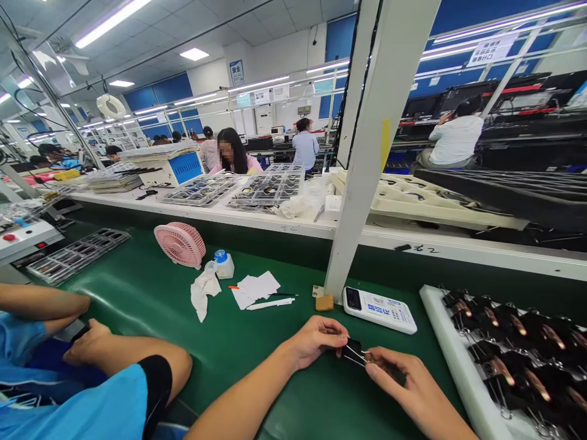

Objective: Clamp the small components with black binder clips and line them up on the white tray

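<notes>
While held, the binder clip (352,351) looks black.

Tiled ceiling (257,18), fluorescent lights (110,23), blue wall panels (158,91), white upright post (380,91), long white workbench (183,215)

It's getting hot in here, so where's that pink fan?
In the head view, the pink desk fan sits left of centre on the green bench mat, just left of a blue-capped bottle and near the white shelf edge behind it.

Bright, even light from ceiling fluorescent tubes (112,23); soft sheen on the green worktop mat (98,293); shadows slight; wide-angle bowing toward frame edges.
</notes>
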`<state>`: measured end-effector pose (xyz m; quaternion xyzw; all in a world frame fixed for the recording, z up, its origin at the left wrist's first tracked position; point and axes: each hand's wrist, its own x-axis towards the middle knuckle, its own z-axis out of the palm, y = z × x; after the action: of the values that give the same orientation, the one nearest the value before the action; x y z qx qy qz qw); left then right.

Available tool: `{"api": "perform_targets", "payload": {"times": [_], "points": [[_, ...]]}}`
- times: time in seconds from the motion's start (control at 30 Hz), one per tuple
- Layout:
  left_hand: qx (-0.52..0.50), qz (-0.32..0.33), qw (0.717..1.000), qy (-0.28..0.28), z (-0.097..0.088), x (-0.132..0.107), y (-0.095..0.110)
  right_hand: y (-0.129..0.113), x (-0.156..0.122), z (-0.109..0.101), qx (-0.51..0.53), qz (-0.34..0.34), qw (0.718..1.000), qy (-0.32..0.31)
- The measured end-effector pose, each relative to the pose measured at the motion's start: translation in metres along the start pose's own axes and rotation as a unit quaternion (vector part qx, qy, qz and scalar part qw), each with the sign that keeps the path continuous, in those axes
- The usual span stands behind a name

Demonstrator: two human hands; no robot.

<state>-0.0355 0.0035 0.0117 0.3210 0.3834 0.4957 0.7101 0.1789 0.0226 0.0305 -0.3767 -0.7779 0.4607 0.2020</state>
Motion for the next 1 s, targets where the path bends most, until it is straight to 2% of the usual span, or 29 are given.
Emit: {"api": "perform_targets", "payload": {"times": [0.2,0.5,0.8,1.0], "points": [[-0.022,-0.004,1.0,-0.018,-0.003,0.0,-0.003,0.002,-0.002,-0.001,0.033,-0.02,0.999,0.005],[-0.034,-0.008,0.999,-0.012,0.001,-0.001,0.0,0.01,0.0,-0.001,0.037,-0.015,0.999,-0.01],[-0.025,-0.005,0.999,-0.022,0.0,0.001,-0.005,0.017,0.005,0.007,0.157,0.016,0.983,-0.095],[-0.012,0.003,1.0,0.001,0.004,0.002,-0.001,0.014,0.005,0.007,0.165,0.013,0.983,-0.084]]}}
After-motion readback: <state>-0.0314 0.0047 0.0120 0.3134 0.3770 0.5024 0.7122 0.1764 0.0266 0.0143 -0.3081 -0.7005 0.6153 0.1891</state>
